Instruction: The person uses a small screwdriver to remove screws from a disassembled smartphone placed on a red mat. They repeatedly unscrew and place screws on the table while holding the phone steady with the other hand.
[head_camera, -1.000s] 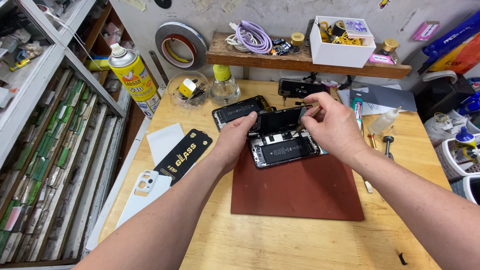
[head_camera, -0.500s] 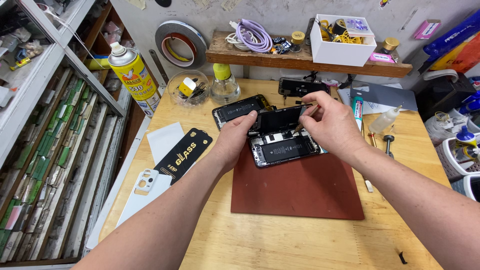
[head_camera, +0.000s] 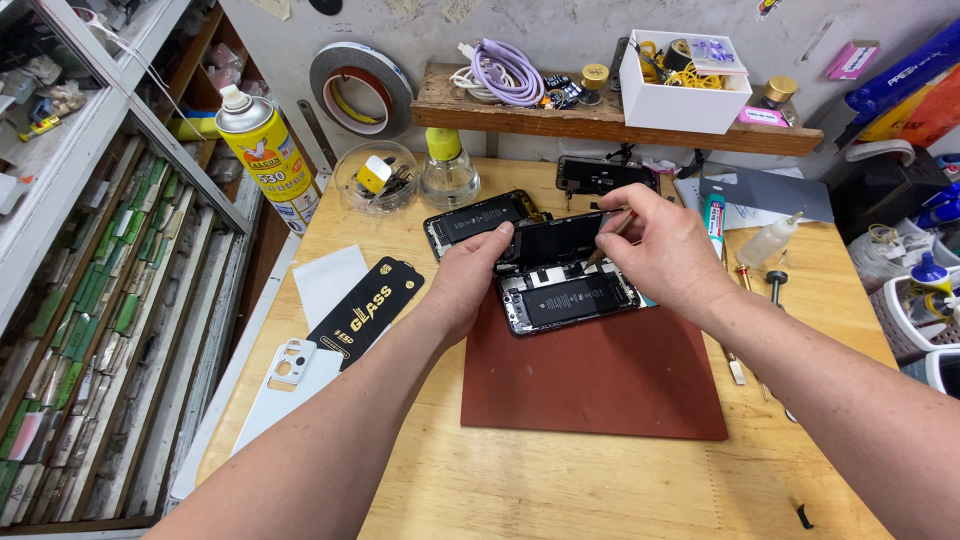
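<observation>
On the wooden surface (head_camera: 600, 490) a reddish-brown mat (head_camera: 600, 385) carries the opened phone (head_camera: 565, 300), whose raised screen (head_camera: 560, 240) the left hand (head_camera: 470, 280) steadies with curled fingers while the right hand (head_camera: 665, 250), palm down, pinches a thin tool (head_camera: 605, 235).

Left hand (head_camera: 470, 280) steadying opened phone (head_camera: 562, 298), right hand (head_camera: 665, 250) holding tool (head_camera: 604, 236)

A yellow spray can (head_camera: 262, 150) stands at the bench's back left, beside a tape roll (head_camera: 360, 82) leaning on the wall. A glass bowl (head_camera: 376, 178) (small parts inside) sits near a clear bottle (head_camera: 447, 170). Purple cable (head_camera: 508, 72) and a white box (head_camera: 683, 85) rest on the wooden shelf (head_camera: 520, 115).
</observation>
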